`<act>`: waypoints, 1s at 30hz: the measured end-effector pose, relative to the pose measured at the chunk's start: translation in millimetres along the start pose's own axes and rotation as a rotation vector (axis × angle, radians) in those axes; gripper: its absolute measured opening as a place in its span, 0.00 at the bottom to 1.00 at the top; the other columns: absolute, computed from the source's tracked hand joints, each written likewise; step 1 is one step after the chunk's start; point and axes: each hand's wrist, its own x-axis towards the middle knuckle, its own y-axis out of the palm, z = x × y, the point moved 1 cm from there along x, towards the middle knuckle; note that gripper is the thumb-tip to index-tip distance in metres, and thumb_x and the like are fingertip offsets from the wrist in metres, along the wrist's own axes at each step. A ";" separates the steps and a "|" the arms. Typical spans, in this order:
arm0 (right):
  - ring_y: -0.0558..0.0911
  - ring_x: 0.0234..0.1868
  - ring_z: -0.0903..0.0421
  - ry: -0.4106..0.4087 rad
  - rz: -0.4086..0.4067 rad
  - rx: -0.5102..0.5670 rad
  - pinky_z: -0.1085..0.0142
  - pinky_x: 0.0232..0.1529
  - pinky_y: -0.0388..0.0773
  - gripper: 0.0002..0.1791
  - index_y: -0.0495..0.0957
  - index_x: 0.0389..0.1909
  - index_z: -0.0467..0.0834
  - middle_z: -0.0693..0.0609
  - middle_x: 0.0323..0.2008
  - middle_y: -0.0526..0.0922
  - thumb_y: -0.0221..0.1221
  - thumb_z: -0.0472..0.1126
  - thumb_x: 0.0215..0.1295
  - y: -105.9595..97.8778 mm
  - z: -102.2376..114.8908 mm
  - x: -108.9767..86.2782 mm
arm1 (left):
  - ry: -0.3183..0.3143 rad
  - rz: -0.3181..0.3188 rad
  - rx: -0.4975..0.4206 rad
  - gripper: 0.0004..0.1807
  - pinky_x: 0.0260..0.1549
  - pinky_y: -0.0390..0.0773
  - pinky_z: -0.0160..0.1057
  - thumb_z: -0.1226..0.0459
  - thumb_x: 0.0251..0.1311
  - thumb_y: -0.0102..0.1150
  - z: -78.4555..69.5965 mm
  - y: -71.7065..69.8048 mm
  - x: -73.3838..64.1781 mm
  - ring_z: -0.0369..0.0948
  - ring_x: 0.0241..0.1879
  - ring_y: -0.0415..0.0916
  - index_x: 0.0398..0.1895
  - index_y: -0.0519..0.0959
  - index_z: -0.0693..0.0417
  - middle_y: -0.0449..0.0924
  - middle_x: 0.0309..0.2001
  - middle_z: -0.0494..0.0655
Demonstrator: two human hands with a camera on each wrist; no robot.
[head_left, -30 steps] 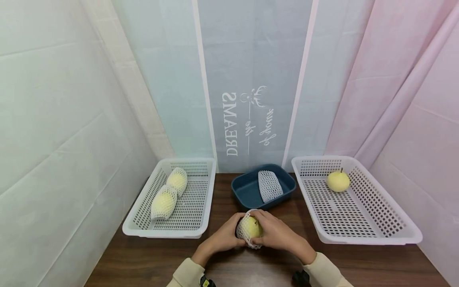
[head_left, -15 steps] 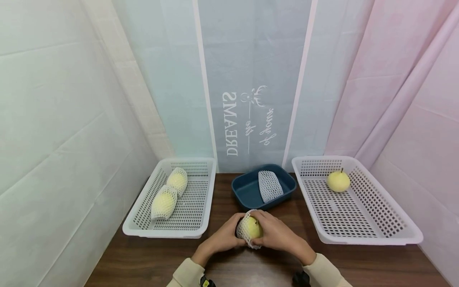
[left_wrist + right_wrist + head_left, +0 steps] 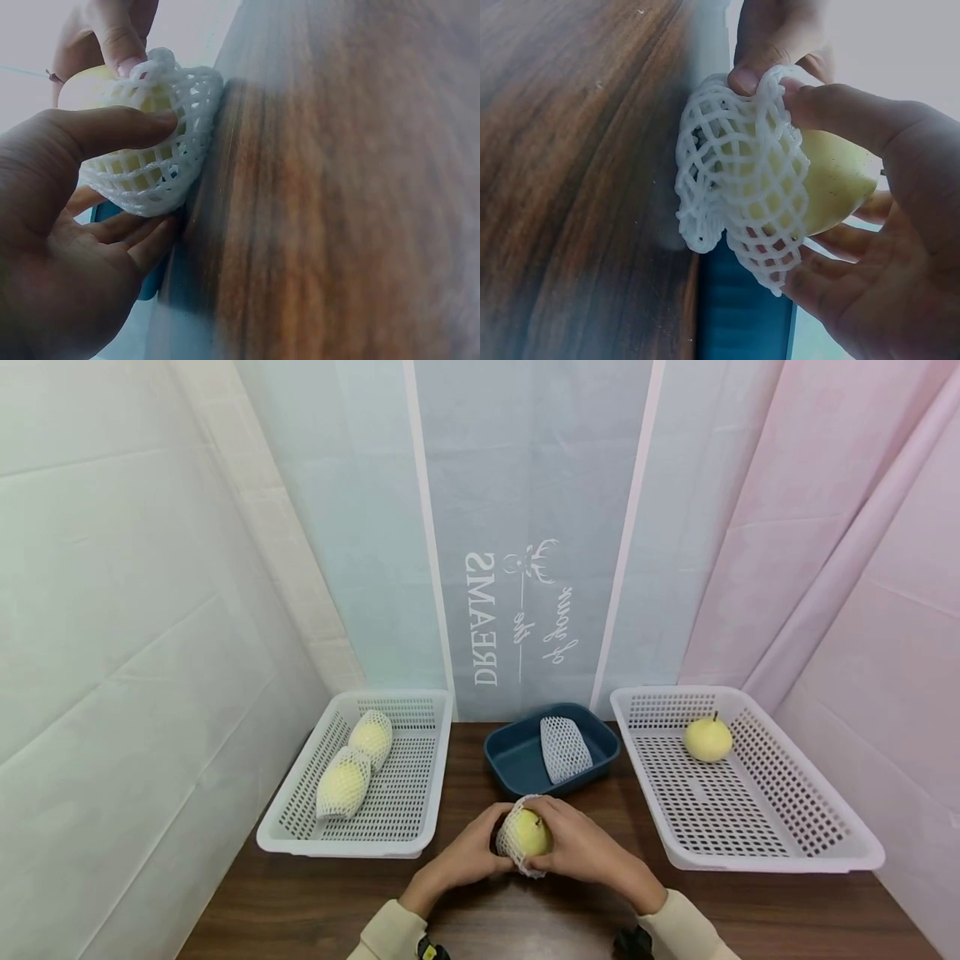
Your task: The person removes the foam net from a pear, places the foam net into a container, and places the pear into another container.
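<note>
A yellow pear (image 3: 536, 833) sits partly inside a white foam net sleeve (image 3: 512, 845), in front of the blue tray. My left hand (image 3: 472, 853) grips the sleeve from the left, with its thumb across the mesh and its fingers curled beneath. From the other side my right hand (image 3: 583, 847) holds the pear and the sleeve's rim between thumb and fingers. In the right wrist view the bare stem end of the pear (image 3: 836, 180) sticks out of the mesh (image 3: 761, 172) toward the right palm. The sleeve's closed-in end hangs close over the tabletop (image 3: 315, 187).
A blue tray (image 3: 517, 766) behind the hands holds a flat foam net sleeve (image 3: 565, 749). The white basket (image 3: 431, 777) at left holds two netted pears (image 3: 343, 783). Another white basket (image 3: 757, 860) at right holds one bare pear (image 3: 707, 739). Fabric walls stand around the table.
Both hands keep their hold on the pear and sleeve. The pear, sleeve and right hand have shifted very slightly up and to the right.
</note>
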 end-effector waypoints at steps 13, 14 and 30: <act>0.83 0.59 0.50 -0.003 -0.038 0.042 0.53 0.56 0.84 0.43 0.76 0.68 0.42 0.45 0.65 0.81 0.83 0.49 0.52 -10.0 -0.7 -0.1 | -0.030 -0.025 -0.035 0.38 0.60 0.79 0.41 0.67 0.62 0.72 -3.6 -1.4 0.7 0.41 0.67 0.76 0.74 0.70 0.39 0.76 0.71 0.43; 0.83 0.59 0.50 -0.002 -0.041 0.042 0.53 0.55 0.84 0.43 0.76 0.68 0.42 0.45 0.64 0.81 0.83 0.50 0.52 -10.5 -0.9 -0.1 | -0.035 -0.029 -0.032 0.37 0.60 0.79 0.41 0.66 0.62 0.72 -3.8 -1.4 0.6 0.41 0.66 0.76 0.74 0.71 0.40 0.76 0.71 0.43; 0.84 0.56 0.53 0.024 -0.038 0.072 0.57 0.53 0.84 0.44 0.75 0.70 0.45 0.47 0.64 0.81 0.81 0.57 0.55 -16.4 -7.6 1.6 | -0.019 -0.098 -0.021 0.23 0.53 0.82 0.36 0.61 0.66 0.72 -2.1 -3.7 0.5 0.40 0.58 0.83 0.63 0.82 0.48 0.86 0.61 0.47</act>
